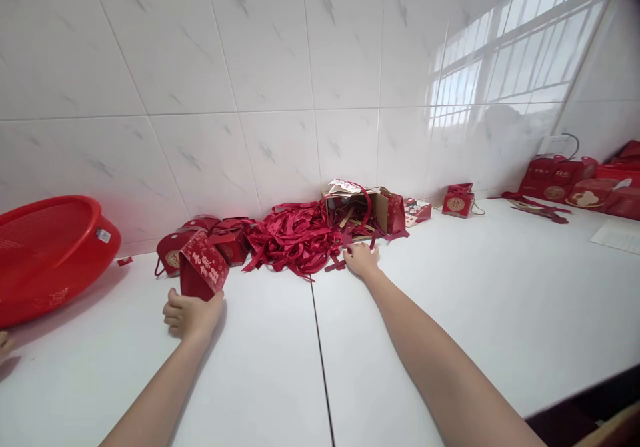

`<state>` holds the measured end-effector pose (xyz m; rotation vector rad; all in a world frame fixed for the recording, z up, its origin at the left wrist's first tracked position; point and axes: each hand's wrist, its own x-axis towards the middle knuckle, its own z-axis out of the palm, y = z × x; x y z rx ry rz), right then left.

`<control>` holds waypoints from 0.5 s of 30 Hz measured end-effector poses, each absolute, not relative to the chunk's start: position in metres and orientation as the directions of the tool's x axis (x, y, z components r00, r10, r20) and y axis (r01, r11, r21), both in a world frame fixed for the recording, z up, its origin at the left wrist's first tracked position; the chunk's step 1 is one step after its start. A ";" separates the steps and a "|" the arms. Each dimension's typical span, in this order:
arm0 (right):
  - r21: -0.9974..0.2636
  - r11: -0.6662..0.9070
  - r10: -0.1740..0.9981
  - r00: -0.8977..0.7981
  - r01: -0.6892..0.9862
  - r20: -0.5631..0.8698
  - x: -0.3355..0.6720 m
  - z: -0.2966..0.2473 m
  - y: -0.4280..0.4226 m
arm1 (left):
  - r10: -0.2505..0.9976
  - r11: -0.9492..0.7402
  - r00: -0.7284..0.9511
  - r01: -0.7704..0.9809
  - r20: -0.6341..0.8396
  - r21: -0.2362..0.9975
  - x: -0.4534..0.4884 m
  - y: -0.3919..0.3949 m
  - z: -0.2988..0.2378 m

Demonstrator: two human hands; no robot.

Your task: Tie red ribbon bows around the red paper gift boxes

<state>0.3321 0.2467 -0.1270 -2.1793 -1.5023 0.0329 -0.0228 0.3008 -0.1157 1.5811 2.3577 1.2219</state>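
My left hand point(187, 313) grips a small red gift box point(204, 265) with white lettering, which is tilted and looks open at one side. Just behind it, several other red boxes point(231, 243) stand against the wall. My right hand point(362, 259) reaches to the dark red strips point(336, 264) in front of a cardboard box point(383, 210) lying on its side. Its fingers are curled and partly hidden, so what they hold does not show. Between my hands, nearer the wall, lies a heap of red ribbons point(297, 237).
A red plastic basket point(55, 260) leans at the left, with part of another person's hand point(6, 345) by the edge. A small red box point(457, 201) stands at the right; more red boxes point(555, 183) fill the far right corner. A seam point(320, 347) crosses the white table.
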 end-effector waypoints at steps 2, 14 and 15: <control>-0.402 -0.258 0.889 0.378 0.879 0.257 0.329 -0.126 0.243 | 0.786 0.195 -0.526 0.708 0.323 0.679 -0.021 0.296 -0.112; -0.528 -0.162 0.822 0.410 0.833 0.395 0.326 -0.121 0.237 | 0.698 0.004 -0.558 0.631 0.449 0.776 -0.010 0.271 -0.094; -0.534 -0.142 0.807 0.410 0.833 0.425 0.321 -0.119 0.234 | 0.696 -0.107 -0.506 0.629 0.510 0.770 -0.008 0.265 -0.090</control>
